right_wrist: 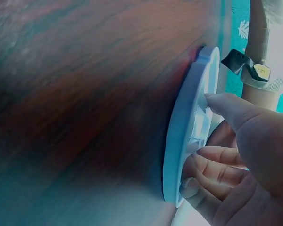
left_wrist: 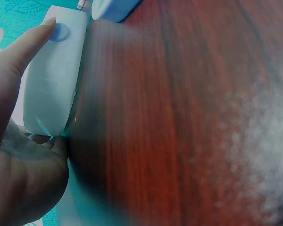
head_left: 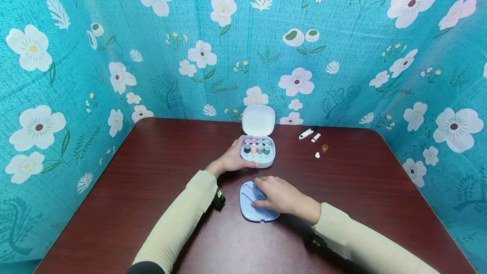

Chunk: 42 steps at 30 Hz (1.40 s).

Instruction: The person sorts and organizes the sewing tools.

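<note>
My left hand grips the near left corner of a white sewing-kit box. The thumb lies across its front wall, by a round button in the left wrist view. The box's lid stands up at the back, and thread spools of several colours stand in rows inside. Nearer to me lies a light blue tray with raised dividers. Over its right part is my right hand, thumb and fingers apart, their tips at the tray's inside and rim. The palm hides part of the tray.
At the back right of the dark red wooden table lie a white tool with a dark end, a small white block, a brass-coloured ring and a tiny white piece. A flowered blue curtain hangs behind.
</note>
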Motion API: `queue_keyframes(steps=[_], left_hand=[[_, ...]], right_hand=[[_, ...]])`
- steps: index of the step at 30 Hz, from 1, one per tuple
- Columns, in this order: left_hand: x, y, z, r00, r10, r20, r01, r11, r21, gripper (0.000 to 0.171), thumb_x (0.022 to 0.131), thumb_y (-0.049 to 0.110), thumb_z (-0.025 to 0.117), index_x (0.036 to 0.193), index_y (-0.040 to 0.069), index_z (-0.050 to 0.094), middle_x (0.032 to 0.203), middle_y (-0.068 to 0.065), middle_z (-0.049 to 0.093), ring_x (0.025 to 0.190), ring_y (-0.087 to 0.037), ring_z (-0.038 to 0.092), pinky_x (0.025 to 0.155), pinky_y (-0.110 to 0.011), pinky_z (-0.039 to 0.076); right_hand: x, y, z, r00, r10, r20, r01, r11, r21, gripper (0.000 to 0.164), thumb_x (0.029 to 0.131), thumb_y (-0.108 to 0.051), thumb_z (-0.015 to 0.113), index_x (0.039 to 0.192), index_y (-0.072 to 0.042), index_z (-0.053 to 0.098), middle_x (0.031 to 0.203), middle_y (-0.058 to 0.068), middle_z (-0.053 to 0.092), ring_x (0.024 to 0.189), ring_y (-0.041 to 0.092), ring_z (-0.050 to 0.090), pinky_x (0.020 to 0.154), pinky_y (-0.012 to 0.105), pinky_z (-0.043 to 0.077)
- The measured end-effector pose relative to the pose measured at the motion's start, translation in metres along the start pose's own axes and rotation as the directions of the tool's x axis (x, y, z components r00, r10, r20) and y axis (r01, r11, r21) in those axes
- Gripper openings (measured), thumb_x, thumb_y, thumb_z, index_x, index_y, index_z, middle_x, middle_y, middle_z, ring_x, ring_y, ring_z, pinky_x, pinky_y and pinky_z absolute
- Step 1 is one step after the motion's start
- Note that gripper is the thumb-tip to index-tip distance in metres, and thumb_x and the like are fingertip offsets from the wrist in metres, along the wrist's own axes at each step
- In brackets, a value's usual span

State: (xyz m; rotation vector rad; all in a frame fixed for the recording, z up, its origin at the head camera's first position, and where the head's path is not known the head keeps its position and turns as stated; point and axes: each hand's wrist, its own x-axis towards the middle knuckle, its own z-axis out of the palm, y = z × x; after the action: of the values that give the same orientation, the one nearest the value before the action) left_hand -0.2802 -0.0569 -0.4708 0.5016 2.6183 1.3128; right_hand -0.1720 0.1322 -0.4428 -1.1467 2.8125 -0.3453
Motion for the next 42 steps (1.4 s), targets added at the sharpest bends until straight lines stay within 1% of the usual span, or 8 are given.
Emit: queue_keyframes(steps=[3,6,10,16,21,25,34,42], left_hand=[[-0.0006,0.0007,0.0000,1.000,-0.005,0.002,0.005,1.000,-0.004,0.120,0.059,0.051,0.085,0.149,0.020,0.011,0.137,-0.006,0.033,0.118,-0.019,0.041,0.101,-0.039,0.034],[0.0000,0.0005,0.0003,1.000,0.000,-0.006,0.000,1.000,-0.008,0.121,0.059,0.051,0.085,0.149,0.019,0.012,0.138,-0.007,0.033,0.119,-0.020,0.040,0.102,-0.039,0.033],[0.0013,-0.0013,0.0015,1.000,0.003,-0.015,-0.003,1.000,-0.002,0.122,0.058,0.052,0.085,0.149,0.019,0.012,0.139,-0.006,0.032,0.122,-0.019,0.038,0.103,-0.038,0.032],[0.0022,-0.0034,0.0020,1.000,0.000,-0.011,0.000,1.000,-0.002,0.122,0.057,0.054,0.084,0.149,0.019,0.013,0.139,-0.006,0.032,0.122,-0.019,0.039,0.102,-0.038,0.033],[0.0016,-0.0021,0.0011,1.000,0.006,-0.016,-0.006,1.000,-0.013,0.121,0.057,0.052,0.085,0.149,0.019,0.014,0.138,-0.006,0.033,0.120,-0.019,0.039,0.102,-0.038,0.033],[0.0007,-0.0007,0.0008,1.000,-0.001,-0.007,0.001,1.000,-0.018,0.122,0.058,0.051,0.085,0.150,0.019,0.011,0.141,-0.007,0.031,0.121,-0.018,0.038,0.103,-0.038,0.032],[0.0015,0.0004,-0.0008,1.000,-0.012,-0.003,0.012,0.999,-0.034,0.122,0.059,0.050,0.085,0.150,0.019,0.010,0.139,-0.005,0.032,0.119,-0.018,0.039,0.102,-0.039,0.034],[0.0005,0.0005,-0.0006,1.000,-0.012,0.003,0.013,1.000,-0.024,0.122,0.058,0.052,0.085,0.149,0.019,0.011,0.137,-0.006,0.033,0.120,-0.019,0.040,0.102,-0.038,0.033]], right_hand=[[0.0002,0.0009,0.0021,1.000,-0.016,0.002,0.016,1.000,-0.022,0.041,0.081,-0.047,0.069,0.099,-0.013,0.058,0.073,-0.008,0.055,0.055,0.007,0.046,0.048,0.023,0.037],[0.0005,0.0019,0.0039,0.999,-0.032,0.012,0.033,0.997,-0.067,0.040,0.083,-0.048,0.066,0.099,-0.013,0.056,0.065,-0.010,0.048,0.051,0.007,0.043,0.045,0.024,0.034],[0.0009,0.0024,0.0052,0.999,-0.047,0.021,0.049,0.993,-0.104,0.037,0.085,-0.047,0.064,0.097,-0.013,0.054,0.059,-0.011,0.042,0.047,0.007,0.040,0.042,0.024,0.031],[0.0016,0.0029,0.0062,0.998,-0.053,0.021,0.054,0.995,-0.087,0.036,0.085,-0.045,0.064,0.094,-0.013,0.054,0.057,-0.010,0.041,0.045,0.006,0.038,0.040,0.023,0.028],[0.0031,0.0046,0.0076,0.999,-0.049,0.002,0.049,0.997,-0.065,0.034,0.083,-0.045,0.065,0.092,-0.013,0.054,0.057,-0.009,0.042,0.045,0.005,0.038,0.040,0.023,0.027],[0.0034,0.0059,0.0085,0.999,-0.039,-0.001,0.039,0.998,-0.046,0.035,0.082,-0.045,0.066,0.092,-0.013,0.054,0.057,-0.010,0.041,0.044,0.004,0.037,0.039,0.022,0.027],[0.0023,0.0068,0.0064,0.999,-0.029,-0.023,0.028,0.998,-0.049,0.039,0.080,-0.046,0.066,0.098,-0.012,0.057,0.056,-0.011,0.041,0.044,0.004,0.037,0.039,0.023,0.028],[0.0010,0.0057,-0.0004,0.998,-0.038,-0.052,0.035,0.997,-0.064,0.038,0.079,-0.046,0.067,0.095,-0.013,0.057,0.054,-0.011,0.040,0.044,0.004,0.037,0.039,0.024,0.028]])
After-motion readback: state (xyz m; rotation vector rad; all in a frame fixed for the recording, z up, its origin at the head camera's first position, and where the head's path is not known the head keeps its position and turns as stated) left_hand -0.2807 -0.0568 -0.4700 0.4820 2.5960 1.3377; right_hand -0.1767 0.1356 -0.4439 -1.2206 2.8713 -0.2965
